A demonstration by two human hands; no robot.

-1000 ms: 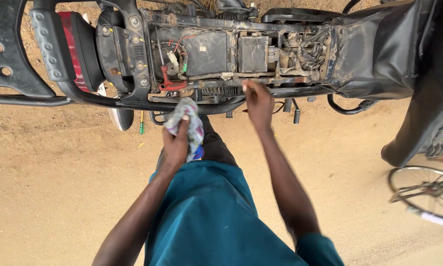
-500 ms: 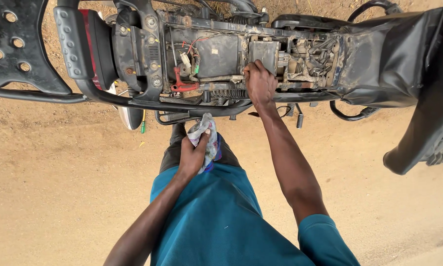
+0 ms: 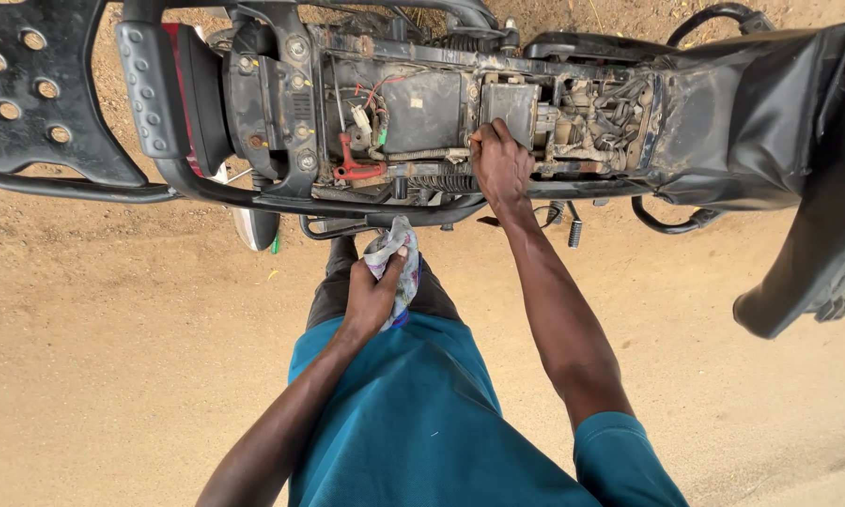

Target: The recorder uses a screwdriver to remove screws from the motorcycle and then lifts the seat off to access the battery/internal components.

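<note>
**Hand in the open frame, rag held back**

The left hand point(image 3: 371, 299) is closed around a crumpled rag point(image 3: 396, 255), held near the body, well below the motorcycle frame point(image 3: 253, 192). To its right and above, the right hand point(image 3: 500, 167) has fingers curled at the edge of a dark box point(image 3: 509, 105) in the exposed compartment; what they pinch is hidden. The seat is off, wiring point(image 3: 371, 117) bare; judged from this, work inside is midway.

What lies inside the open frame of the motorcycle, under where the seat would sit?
Inside the motorcycle frame sit a dark box, coloured wires, a red part and a spring. The right hand covers what it touches. The left hand holds a rag.
</note>
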